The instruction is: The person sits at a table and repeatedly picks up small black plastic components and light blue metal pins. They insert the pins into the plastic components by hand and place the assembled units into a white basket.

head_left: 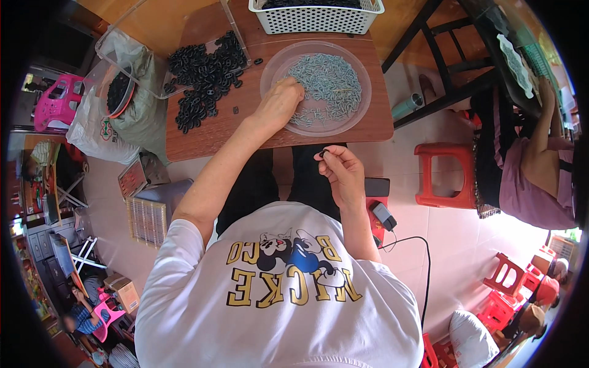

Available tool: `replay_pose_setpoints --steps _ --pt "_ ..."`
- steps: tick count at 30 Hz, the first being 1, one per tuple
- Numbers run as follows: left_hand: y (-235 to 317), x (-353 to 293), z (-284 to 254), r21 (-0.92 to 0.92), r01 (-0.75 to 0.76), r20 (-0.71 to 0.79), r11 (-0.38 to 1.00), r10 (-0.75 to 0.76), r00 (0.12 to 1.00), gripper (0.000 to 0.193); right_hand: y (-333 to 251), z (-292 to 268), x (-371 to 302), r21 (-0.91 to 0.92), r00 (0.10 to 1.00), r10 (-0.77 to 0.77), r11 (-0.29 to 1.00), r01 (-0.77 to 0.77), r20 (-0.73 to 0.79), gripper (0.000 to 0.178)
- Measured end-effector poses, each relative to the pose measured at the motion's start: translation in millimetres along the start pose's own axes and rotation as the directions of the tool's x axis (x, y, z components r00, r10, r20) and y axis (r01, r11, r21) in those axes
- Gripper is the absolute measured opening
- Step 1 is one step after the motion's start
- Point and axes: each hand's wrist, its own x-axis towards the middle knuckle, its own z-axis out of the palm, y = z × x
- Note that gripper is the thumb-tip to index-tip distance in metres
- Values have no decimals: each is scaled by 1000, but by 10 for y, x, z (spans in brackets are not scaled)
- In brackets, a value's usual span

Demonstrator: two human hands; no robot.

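Note:
My left hand (281, 102) reaches over the left rim of a round clear plastic bowl (267, 73). Its fingers are bent together at the edge of a heap of small silvery-blue screw-like pieces (331, 80), and the fingertips are hidden, so what they pinch does not show. Just past the table's near edge, my right hand (342, 172) is closed, with a small black plastic piece (321, 154) pinched between thumb and fingers. Many similar black oval pieces (205, 76) lie spread to the left of the bowl.
The brown wooden table (245, 144) also bears a white perforated basket (316, 23) at the back. A tilted clear box (138, 43) stands at its left, above sacks (132, 98). On the right are a red stool (445, 175), a dark metal frame (438, 58) and another person's arm (543, 144).

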Motion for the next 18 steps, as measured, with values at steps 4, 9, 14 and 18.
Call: replay_pose_setpoints --steps 4,9,14,18 --pt "33 1 -75 -182 143 22 973 -141 990 8 1 14 5 2 1000 4 1000 -4 -2 12" --pt "37 -24 -50 -222 99 -65 970 -116 991 12 21 34 10 4 1000 12 1000 -12 1 12" --pt "57 -49 -99 -140 2 14 990 0 1000 12 14 24 2 1 1000 13 1000 -13 4 11" --pt "63 -33 -115 -194 -33 138 980 61 988 10 13 10 0 -5 1000 12 1000 -12 -2 11"
